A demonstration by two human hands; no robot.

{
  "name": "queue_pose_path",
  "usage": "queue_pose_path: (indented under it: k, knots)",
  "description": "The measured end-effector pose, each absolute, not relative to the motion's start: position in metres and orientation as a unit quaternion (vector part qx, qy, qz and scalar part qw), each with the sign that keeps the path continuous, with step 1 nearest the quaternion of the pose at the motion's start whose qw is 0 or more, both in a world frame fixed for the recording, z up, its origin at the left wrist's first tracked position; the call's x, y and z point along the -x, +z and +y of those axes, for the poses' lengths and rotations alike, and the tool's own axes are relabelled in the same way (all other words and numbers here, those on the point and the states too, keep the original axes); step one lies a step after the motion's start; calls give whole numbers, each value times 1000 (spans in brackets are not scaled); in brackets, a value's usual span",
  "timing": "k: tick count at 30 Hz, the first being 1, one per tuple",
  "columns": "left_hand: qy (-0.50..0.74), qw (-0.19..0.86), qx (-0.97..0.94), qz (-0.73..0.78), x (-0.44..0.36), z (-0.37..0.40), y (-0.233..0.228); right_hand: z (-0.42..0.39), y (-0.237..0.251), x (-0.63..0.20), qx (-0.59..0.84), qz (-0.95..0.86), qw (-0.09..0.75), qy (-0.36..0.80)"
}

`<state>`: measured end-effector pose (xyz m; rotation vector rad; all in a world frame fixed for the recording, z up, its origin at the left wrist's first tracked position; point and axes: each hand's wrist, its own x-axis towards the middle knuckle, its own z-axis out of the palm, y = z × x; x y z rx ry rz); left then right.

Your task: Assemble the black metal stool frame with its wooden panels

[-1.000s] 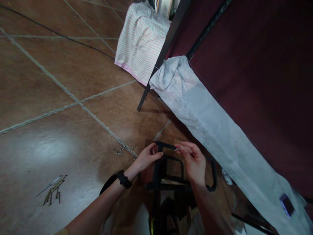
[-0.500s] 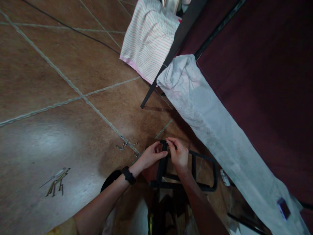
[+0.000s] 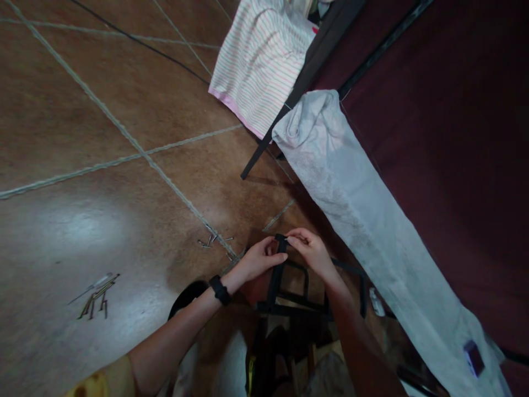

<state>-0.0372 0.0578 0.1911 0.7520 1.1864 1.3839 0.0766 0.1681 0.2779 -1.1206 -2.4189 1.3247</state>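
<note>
A black metal frame with rounded bars stands in front of me, low in the view. My left hand is closed around the upper end of its near bar, thumb on one side and fingers on the other. Against that same end, my right hand pinches thumb and fingertips together. A tiny pale bit shows at these fingertips, too small to name. Several short screws lie on the floor left of the frame. Farther left, longer bolts are gathered beside a screwdriver with a clear handle.
A bed-like dark frame with maroon fabric stands at the right, a grey cloth along its edge. A striped towel hangs at its corner. A black cable crosses the tiles. A small bottle lies by the frame.
My right hand has shifted slightly right and its wrist has turned, the fingertips staying at the bar's end. My left hand keeps its hold. The whole view has moved a little.
</note>
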Motion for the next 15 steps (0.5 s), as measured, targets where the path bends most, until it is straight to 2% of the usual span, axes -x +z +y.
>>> queue_pose_path:
  k: [8, 15]
  knots:
    - [618, 584, -310, 426, 37, 57, 182, 180, 283, -76, 345, -820, 17, 457]
    - [641, 588, -310, 383, 34, 59, 167, 179, 277, -83, 359, -801, 21, 479]
